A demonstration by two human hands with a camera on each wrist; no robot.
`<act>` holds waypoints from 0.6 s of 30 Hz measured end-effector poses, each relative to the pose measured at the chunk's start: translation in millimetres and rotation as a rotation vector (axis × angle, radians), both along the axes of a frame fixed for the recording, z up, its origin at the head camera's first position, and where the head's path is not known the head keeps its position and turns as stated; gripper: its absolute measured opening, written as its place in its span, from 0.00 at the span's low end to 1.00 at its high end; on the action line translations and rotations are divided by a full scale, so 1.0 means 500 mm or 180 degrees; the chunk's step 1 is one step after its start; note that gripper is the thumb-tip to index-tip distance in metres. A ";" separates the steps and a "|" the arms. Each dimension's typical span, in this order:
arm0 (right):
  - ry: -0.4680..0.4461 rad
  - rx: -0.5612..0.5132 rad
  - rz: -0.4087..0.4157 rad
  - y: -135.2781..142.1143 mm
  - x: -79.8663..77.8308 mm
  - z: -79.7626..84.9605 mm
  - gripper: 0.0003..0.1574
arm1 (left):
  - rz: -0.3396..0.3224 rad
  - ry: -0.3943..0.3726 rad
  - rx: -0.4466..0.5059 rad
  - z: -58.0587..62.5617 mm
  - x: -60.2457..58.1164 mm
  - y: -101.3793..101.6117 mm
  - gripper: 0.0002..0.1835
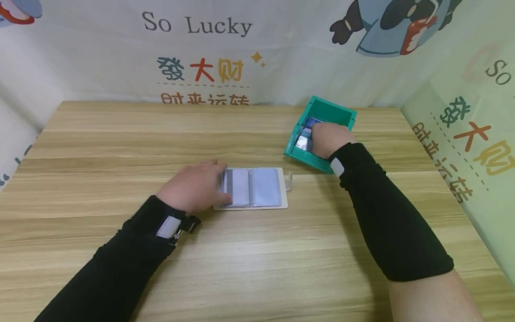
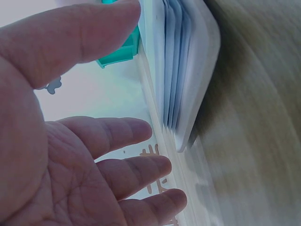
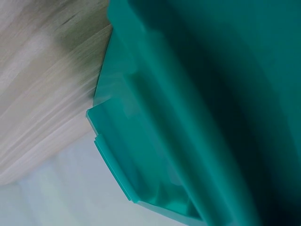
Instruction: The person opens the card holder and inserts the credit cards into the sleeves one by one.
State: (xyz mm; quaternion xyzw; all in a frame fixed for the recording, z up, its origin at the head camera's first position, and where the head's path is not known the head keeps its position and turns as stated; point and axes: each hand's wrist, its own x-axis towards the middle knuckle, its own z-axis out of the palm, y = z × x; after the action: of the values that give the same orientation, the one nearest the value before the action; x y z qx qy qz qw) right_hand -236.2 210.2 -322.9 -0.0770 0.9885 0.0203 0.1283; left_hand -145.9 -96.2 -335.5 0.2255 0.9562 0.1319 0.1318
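A small card album (image 1: 264,187) lies spread on the table with clear sleeves showing and a clear tab at its right edge. At its left side rests my left hand (image 1: 197,185), thumb and fingers spread over that edge. In the left wrist view the album's stacked pages (image 2: 173,66) stand beside the thumb, and the other fingers are loosely extended. My right hand (image 1: 331,138) reaches down into a teal bin (image 1: 307,157), beside some blue and white cards (image 1: 304,143). Its fingertips are hidden. Only the teal bin's wall (image 3: 155,122) fills most of the right wrist view.
The wood-grain table (image 1: 249,268) extends around the album and bin. Behind it hangs a white printed cloth (image 1: 289,67) with lettering and cartoon figures, which continues along the right side. Black sleeves cover both forearms.
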 end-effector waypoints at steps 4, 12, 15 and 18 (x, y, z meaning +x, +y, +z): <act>0.0018 -0.0008 0.0011 0.000 0.001 0.001 0.14 | 0.0005 -0.0002 0.0008 0.001 0.000 0.000 0.42; 0.0063 -0.0371 0.0066 0.006 -0.008 0.001 0.16 | 0.0005 -0.0009 0.0005 0.002 0.001 -0.001 0.42; 0.0052 -0.0618 0.0084 0.013 -0.009 0.007 0.15 | -0.0001 -0.0008 0.0000 0.002 0.001 -0.001 0.42; 0.0104 -0.0839 0.0083 0.021 -0.002 0.018 0.13 | -0.0004 -0.0004 0.0002 0.003 0.001 -0.001 0.43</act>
State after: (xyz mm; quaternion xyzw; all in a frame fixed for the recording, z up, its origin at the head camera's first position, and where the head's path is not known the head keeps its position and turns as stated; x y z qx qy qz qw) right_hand -237.0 220.5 -313.7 -0.1057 0.9835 -0.1069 0.1007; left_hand -145.3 -96.7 -333.9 0.2261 0.9560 0.1322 0.1324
